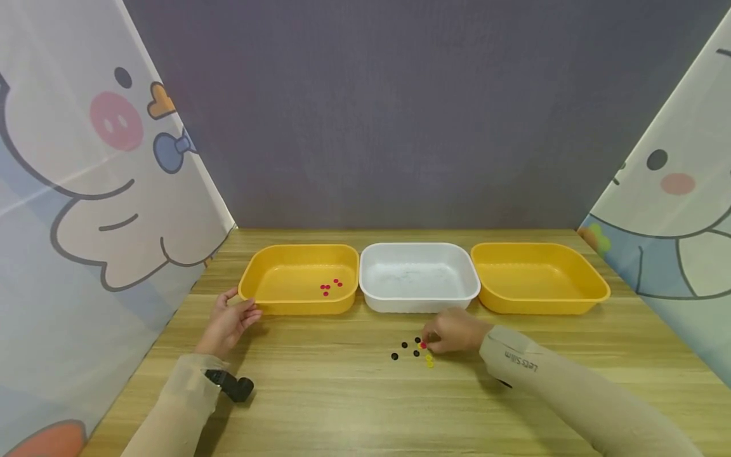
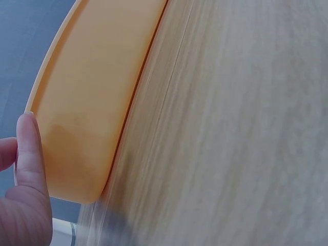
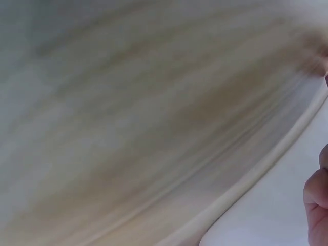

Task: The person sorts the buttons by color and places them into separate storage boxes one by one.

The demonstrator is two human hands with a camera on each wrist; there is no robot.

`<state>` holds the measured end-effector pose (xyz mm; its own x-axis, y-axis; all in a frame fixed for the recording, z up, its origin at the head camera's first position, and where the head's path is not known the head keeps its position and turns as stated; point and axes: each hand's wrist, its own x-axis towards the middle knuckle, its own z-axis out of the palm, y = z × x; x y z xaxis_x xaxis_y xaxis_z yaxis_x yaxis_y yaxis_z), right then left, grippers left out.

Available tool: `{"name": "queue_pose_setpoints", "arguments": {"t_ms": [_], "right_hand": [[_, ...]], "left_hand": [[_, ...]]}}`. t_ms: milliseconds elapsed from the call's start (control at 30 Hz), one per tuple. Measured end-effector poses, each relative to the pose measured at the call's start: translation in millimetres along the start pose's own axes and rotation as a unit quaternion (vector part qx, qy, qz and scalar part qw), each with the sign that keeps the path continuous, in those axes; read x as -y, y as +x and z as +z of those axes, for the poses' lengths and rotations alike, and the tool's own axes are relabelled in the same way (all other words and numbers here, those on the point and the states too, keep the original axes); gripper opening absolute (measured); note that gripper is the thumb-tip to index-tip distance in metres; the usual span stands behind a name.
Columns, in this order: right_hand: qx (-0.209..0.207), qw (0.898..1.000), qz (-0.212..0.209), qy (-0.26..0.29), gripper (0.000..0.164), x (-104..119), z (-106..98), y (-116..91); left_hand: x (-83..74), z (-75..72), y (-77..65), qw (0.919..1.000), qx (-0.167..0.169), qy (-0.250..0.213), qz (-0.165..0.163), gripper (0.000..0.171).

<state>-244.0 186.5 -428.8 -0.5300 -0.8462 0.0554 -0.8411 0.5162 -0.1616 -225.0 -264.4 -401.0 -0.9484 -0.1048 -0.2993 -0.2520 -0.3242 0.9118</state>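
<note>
Table [image 1: 320, 393]: yellow tray [image 1: 297, 308] holds red discs [image 1: 328, 287].

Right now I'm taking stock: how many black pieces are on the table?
4 visible: a leftmost piece, a second piece slightly right, then a farther piece and a nearer piece beside the right hand, which may hide more.

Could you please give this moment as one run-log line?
left hand: touching left tray | right hand: at red disc, grip unclear | table: black discs, yellow discs | left tray: red discs
</note>
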Motion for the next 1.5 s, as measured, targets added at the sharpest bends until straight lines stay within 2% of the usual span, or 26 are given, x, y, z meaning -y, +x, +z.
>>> {"name": "queue_pose_setpoints", "arguments": {"t_ms": [233,533,733,967,1167,1367,1500], "right_hand": [[0.008,1.0,-0.01,0.005,0.004,2,-2,3],[0.043,0.999,0.005,-0.011,0.006,5,-5,11],[0.055,0.998,-0.008,-0.034,0.006,7,-7,14],[0.035,0.997,-0.044,-0.059,0.004,7,-6,16],[0.028,0.995,-0.066,-0.071,0.008,6,-5,16],[0.021,0.997,-0.047,-0.055,0.005,7,-12,18],[0.019,0.997,-0.033,-0.065,0.003,10,-21,21]], "left_hand": [[-0.6,1.6,-0.3,1.0,-0.003,0.006,-0.004,0.05],[-1.9,2.0,1.9,1.0,0.003,0.006,-0.001,0.048],[-1.6,1.6,1.7,1.0,-0.002,0.002,-0.001,0.047],[-2.7,2.4,2.0,1.0,-0.003,0.002,-0.001,0.053],[-2.4,3.4,2.8,1.0,0.001,-0.004,0.001,0.048],[-1.9,3.8,1.8,1.0,0.0,-0.002,0.001,0.051],[-2.4,3.2,0.7,1.0,0.001,-0.004,0.001,0.047]]}}
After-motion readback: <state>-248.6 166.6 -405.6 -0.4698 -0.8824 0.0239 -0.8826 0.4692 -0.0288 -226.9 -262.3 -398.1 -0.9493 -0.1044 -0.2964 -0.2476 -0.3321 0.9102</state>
